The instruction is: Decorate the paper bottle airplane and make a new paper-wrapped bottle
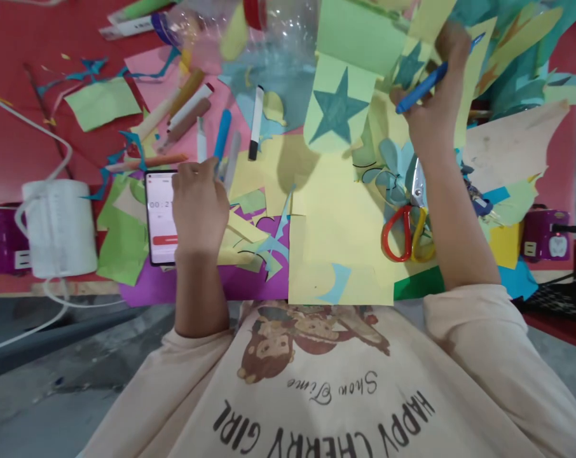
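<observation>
My left hand (pixel 199 207) is closed at the near end of a blue marker (pixel 222 132), beside a phone (pixel 160 219) that shows a running timer. Part of the phone's screen is covered by that hand. At the upper right, my right hand (pixel 443 95) grips a blue pen (pixel 421 89), its fingers wrapped round the barrel. Close to the right hand is a pale green paper piece bearing a teal star (pixel 340 107), and a smaller star (pixel 409 65) shows by the fingers. Scissors (pixel 409 235) with red and yellow handles lie near my right forearm.
Several markers (pixel 189 105) are strewn on pink paper at the left. A clear plastic bottle (pixel 197 28) lies at the back. Yellow sheets (pixel 338 242) and paper scraps cover the middle. A white adapter (pixel 59 228) with cables stands left; a purple socket box (pixel 548 234) is right.
</observation>
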Motion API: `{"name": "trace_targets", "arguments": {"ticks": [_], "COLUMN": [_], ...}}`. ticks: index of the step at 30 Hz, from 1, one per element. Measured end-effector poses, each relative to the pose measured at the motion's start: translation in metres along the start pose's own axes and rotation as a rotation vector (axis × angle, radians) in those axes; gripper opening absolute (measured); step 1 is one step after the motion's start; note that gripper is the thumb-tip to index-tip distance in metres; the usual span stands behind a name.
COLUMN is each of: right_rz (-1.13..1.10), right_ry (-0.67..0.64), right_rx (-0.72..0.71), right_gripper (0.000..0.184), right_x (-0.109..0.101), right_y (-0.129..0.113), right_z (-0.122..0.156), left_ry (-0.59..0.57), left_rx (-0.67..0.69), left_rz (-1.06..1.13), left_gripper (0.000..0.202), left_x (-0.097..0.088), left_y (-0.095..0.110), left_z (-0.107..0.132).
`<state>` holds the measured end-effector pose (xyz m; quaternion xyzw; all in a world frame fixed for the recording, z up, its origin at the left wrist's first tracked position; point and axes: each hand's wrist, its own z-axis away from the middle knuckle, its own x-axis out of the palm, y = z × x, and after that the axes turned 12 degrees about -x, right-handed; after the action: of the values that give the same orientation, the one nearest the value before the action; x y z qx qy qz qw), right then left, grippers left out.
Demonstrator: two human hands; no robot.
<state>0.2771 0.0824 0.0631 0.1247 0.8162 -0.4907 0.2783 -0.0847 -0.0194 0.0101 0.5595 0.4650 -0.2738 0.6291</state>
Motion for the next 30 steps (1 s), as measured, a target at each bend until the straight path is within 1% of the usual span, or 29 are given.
{"name": "trace_targets", "arguments": {"ticks": [2,4,6,8,9,10,11,12,13,14,16,18,19,20,21,23,24,25,26,27,28,30], "right_rz": [0.054,0.139,0.233,0.281,0.266,0.235,0.2,0.166,0.134,0.124,0.078,-0.051,-0.135,-0.233,-0.337,-0.554,-0.646,-0.719,-0.773,-0.814,-0.84,-0.875], "right_ry": [-0.025,0.007,0.121,0.275,0.304,0.373,0.394,0.408,0.397,0.42,0.46,0.533,0.545,0.501,0.473,0.369,0.337,0.309,0.285,0.252,0.208,0.142], "right_rx": [-0.011,-0.022,-0.051,-0.111,-0.146,-0.186,-0.203,-0.189,-0.122,-0.082,-0.03,0.005,0.047,0.112,0.17,0.28,0.319,0.351,0.375,0.396,0.417,0.463], "right_gripper": [0.065,0.069,0.068,0.063,0.061,0.06,0.061,0.06,0.056,0.056,0.049,0.041,0.038,0.039,0.041,0.046,0.045,0.041,0.037,0.033,0.033,0.033], "right_x": [0.002,0.005,0.007,0.01,0.012,0.013,0.014,0.016,0.017,0.018,0.02,0.021,0.021,0.022,0.023,0.027,0.031,0.035,0.039,0.044,0.048,0.056], "right_y": [-0.006,-0.006,0.0,0.008,0.011,0.012,0.011,0.008,0.004,-0.002,-0.015,-0.027,-0.033,-0.037,-0.041,-0.047,-0.049,-0.051,-0.053,-0.055,-0.057,-0.06], "right_z": [0.005,0.012,0.018,0.025,0.03,0.036,0.042,0.049,0.057,0.064,0.076,0.085,0.088,0.09,0.09,0.09,0.088,0.087,0.086,0.085,0.085,0.087], "left_ry": [0.031,0.06,0.076,0.074,0.071,0.056,0.037,0.017,-0.004,-0.01,0.015,0.072,0.097,0.121,0.118,-0.051,-0.181,-0.257,-0.361,-0.407,-0.411,-0.484], "left_rx": [-0.006,-0.001,-0.005,-0.012,-0.028,-0.055,-0.095,-0.147,-0.192,-0.23,-0.256,-0.21,-0.161,-0.105,-0.043,0.102,0.158,0.205,0.246,0.292,0.32,0.248], "left_rz": [0.01,0.058,0.104,0.116,0.102,0.073,0.031,-0.018,-0.061,-0.09,-0.091,-0.024,0.032,0.103,0.193,0.376,0.454,0.545,0.601,0.653,0.715,0.814], "left_gripper": [0.039,0.034,0.028,0.025,0.024,0.024,0.025,0.027,0.031,0.034,0.035,0.03,0.026,0.023,0.019,0.017,0.018,0.018,0.02,0.021,0.022,0.025], "left_x": [0.003,0.005,0.007,0.008,0.008,0.007,0.007,0.006,0.005,0.004,0.001,-0.003,-0.005,-0.008,-0.009,-0.01,-0.008,-0.005,-0.001,0.004,0.009,0.017], "left_y": [0.005,0.008,0.008,0.008,0.009,0.01,0.012,0.014,0.017,0.02,0.024,0.028,0.03,0.034,0.038,0.05,0.058,0.066,0.075,0.083,0.091,0.101], "left_z": [-0.007,-0.011,-0.015,-0.018,-0.019,-0.021,-0.023,-0.024,-0.025,-0.026,-0.027,-0.025,-0.023,-0.02,-0.016,-0.006,-0.001,0.006,0.012,0.018,0.023,0.032]}}
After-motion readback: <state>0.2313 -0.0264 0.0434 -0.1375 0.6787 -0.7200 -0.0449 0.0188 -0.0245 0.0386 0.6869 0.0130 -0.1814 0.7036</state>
